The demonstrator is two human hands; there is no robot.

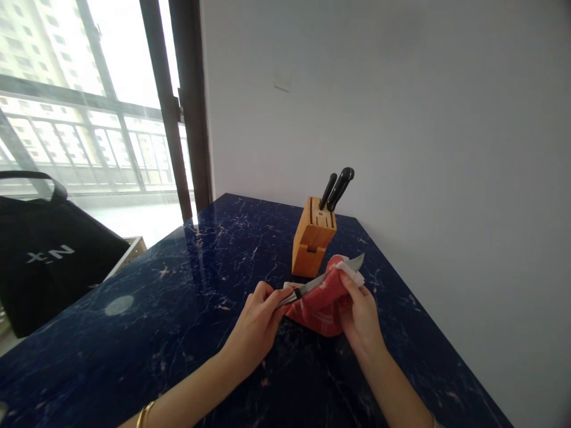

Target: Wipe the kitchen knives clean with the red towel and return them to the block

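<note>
At the blue marble counter, the person's left hand is closed around the handle of a kitchen knife, whose blade points toward 2 o'clock. The right hand grips a red cloth and white tissue around the blade. At 12 o'clock from the hands, just beyond the cloth, stands a wooden knife block holding 2 black-handled knives, with a black bag off at 9 o'clock.

Bare left forearm, 2 thin gold bangles at the wrist — bare right forearm, partly cut-off bracelet
</note>
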